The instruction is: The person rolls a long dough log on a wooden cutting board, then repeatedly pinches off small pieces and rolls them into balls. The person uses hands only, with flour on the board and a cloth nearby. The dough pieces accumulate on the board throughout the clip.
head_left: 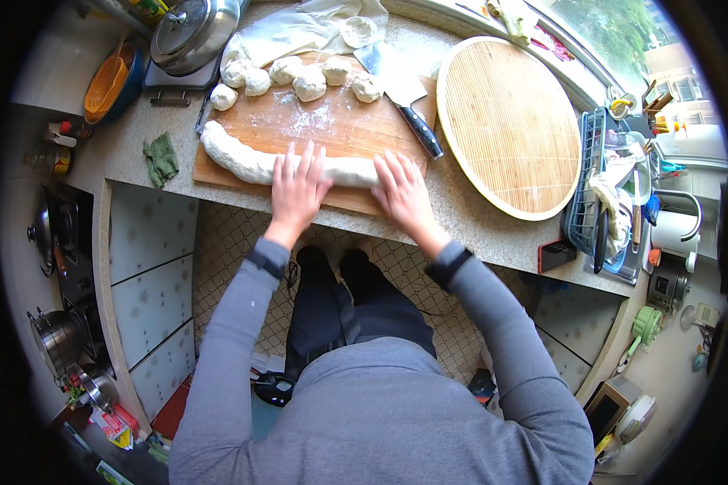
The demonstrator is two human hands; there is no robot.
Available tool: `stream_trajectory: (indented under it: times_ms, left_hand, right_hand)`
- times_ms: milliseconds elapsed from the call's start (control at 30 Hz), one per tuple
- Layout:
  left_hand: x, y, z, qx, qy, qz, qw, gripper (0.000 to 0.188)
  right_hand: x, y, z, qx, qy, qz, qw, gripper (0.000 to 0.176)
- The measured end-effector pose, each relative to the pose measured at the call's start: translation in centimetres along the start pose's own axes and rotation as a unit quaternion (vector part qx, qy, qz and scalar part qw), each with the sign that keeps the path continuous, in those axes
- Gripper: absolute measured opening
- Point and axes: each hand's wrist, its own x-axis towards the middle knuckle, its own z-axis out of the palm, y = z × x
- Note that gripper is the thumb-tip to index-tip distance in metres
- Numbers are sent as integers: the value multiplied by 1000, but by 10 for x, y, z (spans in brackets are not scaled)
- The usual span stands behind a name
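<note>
A long, thick roll of dough [242,159] lies across the front of a wooden board [340,139], its left part curving up towards the back. My left hand [298,188] rests flat on the middle of the roll, fingers pointing away from me. My right hand [403,189] lies over its right end, which the fingers partly hide. Several dough lumps [309,83] sit along the board's back edge among loose flour. A cleaver [407,91] with a black handle lies at the board's right, blade towards the back.
A round bamboo tray [509,127] lies right of the board, with a dish rack [585,182] beyond it. A green cloth [161,159] lies on the counter at left. Behind the board are a plastic bag [297,30] and a small bowl [358,31]; a lidded steel pan [194,36] stands back left.
</note>
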Motion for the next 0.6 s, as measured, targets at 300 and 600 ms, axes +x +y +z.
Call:
stream_trajectory:
  times_ms: [300,600]
  left_hand:
    - [49,-20,12,40,-25,-39,998,64]
    - [-29,-13,-4,42,40,28,998,77]
  right_hand:
    - [59,17,23,-25,87,9,996,43]
    - [-32,12,-8,-35,-15,-49,998,59]
